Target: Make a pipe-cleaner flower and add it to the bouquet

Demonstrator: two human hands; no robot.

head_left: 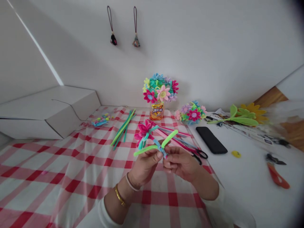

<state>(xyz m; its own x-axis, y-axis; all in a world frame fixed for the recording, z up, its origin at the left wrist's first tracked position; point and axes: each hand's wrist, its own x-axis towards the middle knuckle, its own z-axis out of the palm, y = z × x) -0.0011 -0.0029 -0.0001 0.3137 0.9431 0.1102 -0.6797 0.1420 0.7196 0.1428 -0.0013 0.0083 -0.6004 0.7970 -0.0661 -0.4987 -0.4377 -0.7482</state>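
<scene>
A pipe-cleaner flower point(145, 129) with magenta petals, teal pieces and a blue-wrapped stem is held up over the checked cloth. My left hand point(147, 164) pinches the stem between thumb and fingers. Close on its right, my right hand point(180, 161) has its fingertips closed on the lower end of the same stem, where a bit of pink shows. Two light green strips point(170, 138) spread out from the stem, one to each side. Behind the hands, pink and blue pipe cleaners point(175, 133) lie on the cloth beside black-handled scissors point(201, 154).
A flower-filled orange container point(156, 111) stands by the wall, with another bouquet point(193, 114) at its right. Green pipe cleaners point(123, 128) and a small bag point(101, 120) lie left. A phone point(211, 140) and orange-handled pliers point(276, 174) lie right. A white box point(47, 110) sits far left.
</scene>
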